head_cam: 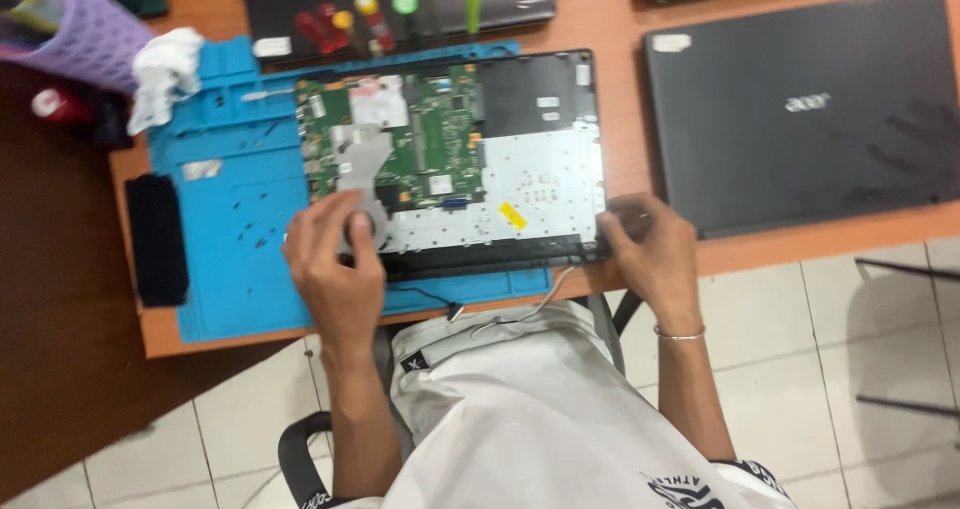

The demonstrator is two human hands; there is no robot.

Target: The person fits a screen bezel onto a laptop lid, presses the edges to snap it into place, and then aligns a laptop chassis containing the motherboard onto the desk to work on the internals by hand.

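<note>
Nearest the camera, a lap in pale, crinkled cloth is filling the lower frame, with glossy white floor tiles showing on both sides and thin loose wires (520,309) trailing off the desk edge between the two forearms. Just above that, the left hand (335,259) is pressing on the near left corner of an opened laptop base (540,169), its fingers curled down against the round fan area rather than gripping anything free. The right hand (650,244), wearing a thin metal bangle (680,335) at the wrist, is clasping the near right corner of the same base, fingers wrapped over the dark hinge bar. Between the hands the base is lying flat, a black plastic tray with a silvery perforated metal sheet, a small yellow sticker and, beyond the left fingers, a green circuit board (420,139) with a grey shield plate. Under it a bright blue rubbery work mat (230,239) with moulded compartments is covering the orange-brown wooden desk (620,19). Left of the left hand a black oblong pad (157,239) is sitting at the mat's edge. Beyond the right hand a closed matte dark-grey laptop (800,109) is resting. Farthest off, coloured screwdriver handles (360,19) are lying on another dark laptop, with a crumpled white cloth (165,69) and a lilac mesh basket (80,29) far left.
</note>
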